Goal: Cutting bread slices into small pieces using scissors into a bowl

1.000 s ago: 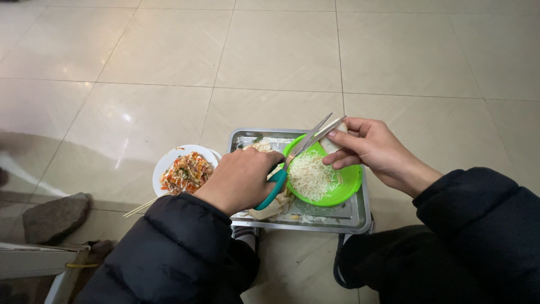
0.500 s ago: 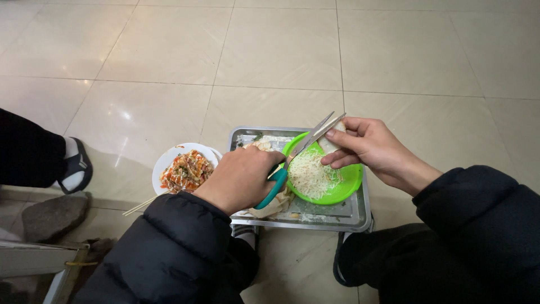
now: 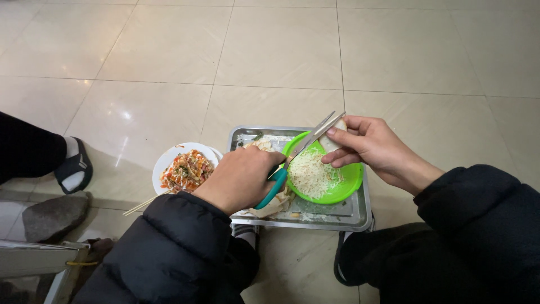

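My left hand [image 3: 243, 175] grips teal-handled scissors [image 3: 292, 160], blades pointing up and right. The blade tips meet a pale folded sheet [image 3: 332, 141] pinched in my right hand [image 3: 374, 149]. Both hands hover over a green plate [image 3: 343, 188] piled with thin pale shreds [image 3: 312, 174]. The plate rests in a metal tray [image 3: 360, 211] on the tiled floor. More pale sheets [image 3: 274, 204] lie in the tray under the scissors handle.
A white plate of orange mixed food [image 3: 185, 169] sits left of the tray, with wooden chopsticks [image 3: 145, 204] beside it. Another person's sandalled foot [image 3: 73, 166] stands at far left, near a grey stone [image 3: 50, 214]. My shoes [image 3: 344, 264] show below the tray.
Another person's foot and dark trouser leg have come into view at the far left. My hands stay over the green plate, scissors against the sheet.
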